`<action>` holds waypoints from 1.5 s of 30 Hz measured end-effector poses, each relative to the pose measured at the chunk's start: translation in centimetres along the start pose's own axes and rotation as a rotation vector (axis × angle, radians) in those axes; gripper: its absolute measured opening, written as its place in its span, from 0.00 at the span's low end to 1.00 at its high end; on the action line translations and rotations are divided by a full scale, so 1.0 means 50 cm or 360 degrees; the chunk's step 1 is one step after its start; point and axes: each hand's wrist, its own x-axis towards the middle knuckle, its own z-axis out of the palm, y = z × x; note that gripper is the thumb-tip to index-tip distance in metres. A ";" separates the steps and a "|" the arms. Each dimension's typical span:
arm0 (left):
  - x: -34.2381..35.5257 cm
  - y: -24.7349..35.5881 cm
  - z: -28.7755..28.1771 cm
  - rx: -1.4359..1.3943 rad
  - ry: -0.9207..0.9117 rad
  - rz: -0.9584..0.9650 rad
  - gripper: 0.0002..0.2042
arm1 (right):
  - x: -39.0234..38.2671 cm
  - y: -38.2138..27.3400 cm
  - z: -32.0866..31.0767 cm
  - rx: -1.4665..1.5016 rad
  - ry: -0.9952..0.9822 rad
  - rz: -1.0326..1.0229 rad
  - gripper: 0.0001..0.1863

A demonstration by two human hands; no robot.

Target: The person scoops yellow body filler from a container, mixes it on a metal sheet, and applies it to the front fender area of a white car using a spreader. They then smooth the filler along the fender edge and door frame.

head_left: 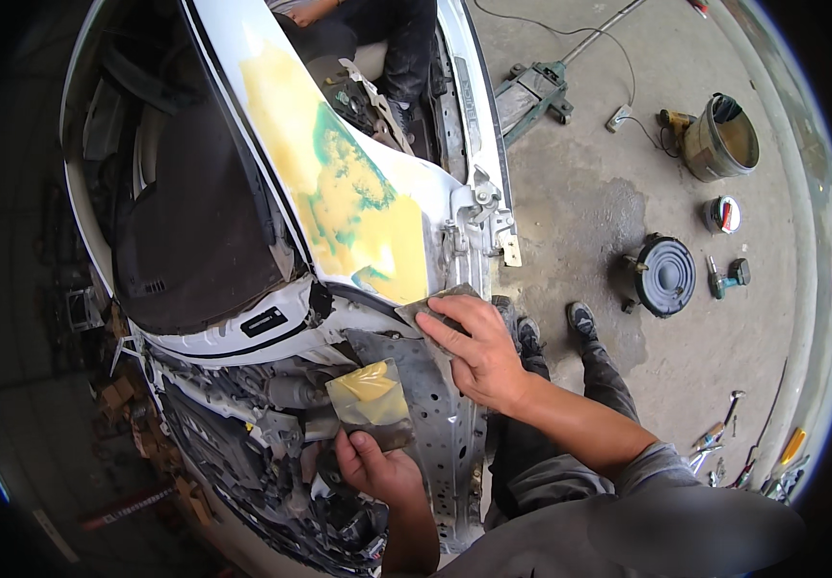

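Observation:
My left hand (377, 467) pinches a flat putty spreader (392, 433) by its lower edge, thumb on top. Yellow filler (369, 382) lies on its pale, translucent upper part. My right hand (481, 354) presses a dark, thin spreader (425, 306) to the lower end of the car's windshield pillar (252, 48), fingers spread over it. A wide coat of yellow filler (392, 246) covers the pillar above that hand, with green patches (353, 164) showing through. My right palm and the spreader's underside are hidden.
Below my left hand lies the exposed engine bay (271, 424). Another person's leg (406, 48) shows inside the car. On the concrete floor to the right are a floor jack (536, 91), a bucket (721, 144), a can (724, 214), a black round stool (666, 276) and a cordless drill (729, 277).

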 end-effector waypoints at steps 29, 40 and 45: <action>-0.002 0.008 -0.003 0.0053 0.0003 0.0053 0.16 | 0.103 0.021 0.004 0.0005 0.0208 0.0177 0.30; -0.002 0.004 -0.001 0.0057 0.0001 0.0033 0.15 | -0.055 -0.018 0.042 -0.0054 0.0125 0.0114 0.33; 0.000 0.006 -0.007 -0.0003 0.0015 0.0039 0.15 | 0.006 0.001 -0.016 -0.0133 0.0295 0.0154 0.30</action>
